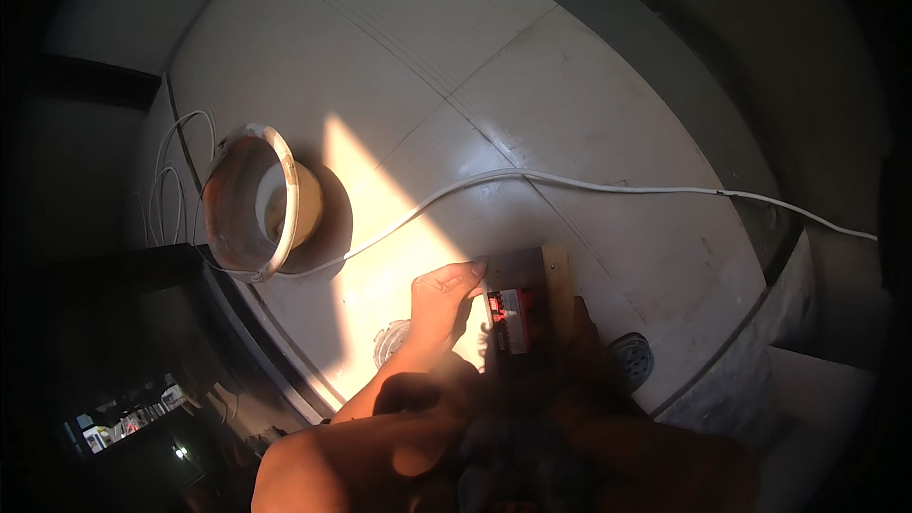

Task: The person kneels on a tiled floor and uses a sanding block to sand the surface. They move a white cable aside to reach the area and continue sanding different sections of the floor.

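Note:
A flat rectangular device (556, 290) with a dark face, a tan side strip and a red and silver panel is at the lower middle. My left hand (440, 299) pinches its upper left corner, lit by sunlight. My right hand (587, 332) is in shadow along its right side, fingers apparently gripping that edge and mostly hidden. Perforated grey objects, possibly footwear, lie to the left (388, 340) and right (631, 359) of my hands. My bare legs and body fill the lower edge.
A large pot (282, 157) with a pale rim lies at the left on the tiled floor (494, 57). A white cable (627, 189) runs across the tiles, with loops at the far left. A dark cabinet-like surface (123, 313) borders the lower left; a step edge curves along the right.

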Available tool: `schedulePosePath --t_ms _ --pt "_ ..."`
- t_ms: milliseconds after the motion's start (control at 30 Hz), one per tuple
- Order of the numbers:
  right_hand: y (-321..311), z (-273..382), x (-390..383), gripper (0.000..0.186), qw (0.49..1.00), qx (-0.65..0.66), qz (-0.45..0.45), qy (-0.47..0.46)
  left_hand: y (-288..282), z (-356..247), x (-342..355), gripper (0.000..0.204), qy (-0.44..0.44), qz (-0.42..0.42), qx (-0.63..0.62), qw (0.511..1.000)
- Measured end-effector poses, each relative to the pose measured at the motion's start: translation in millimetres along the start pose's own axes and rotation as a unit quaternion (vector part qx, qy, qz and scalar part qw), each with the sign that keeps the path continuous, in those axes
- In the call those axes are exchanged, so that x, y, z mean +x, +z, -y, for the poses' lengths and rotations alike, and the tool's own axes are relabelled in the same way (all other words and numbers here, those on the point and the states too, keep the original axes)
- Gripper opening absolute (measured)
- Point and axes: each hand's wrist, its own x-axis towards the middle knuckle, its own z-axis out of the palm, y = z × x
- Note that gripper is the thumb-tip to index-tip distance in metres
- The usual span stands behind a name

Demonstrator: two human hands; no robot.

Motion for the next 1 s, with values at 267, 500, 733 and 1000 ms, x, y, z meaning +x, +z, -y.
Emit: schedulePosePath --t_ms 267,500,733,1000 --pt "-21.0 6.6 -15.7 0.064 1.000 0.007 -0.001 0.008 72.5 -142.2 58.7 0.016 0.188 0.191 0.100 0.958" --pt "-36.4 55.1 -45.2 0.070 0.994 0.008 -0.045 0.096 267.3 -190.2 129.0 0.041 0.089 0.712 -0.017 0.696" --pt "-38.3 -11.7 -59.0 0.066 0.998 0.006 -0.067 0.013 214.2 -59.8 155.5 0.046 0.390 0.274 0.667 0.572" --pt "-31.6 -8.0 -50.6 0.054 0.996 0.004 -0.076 0.044 12.8 -52.6 130.0 0.045 0.357 0.029 0.512 0.781"
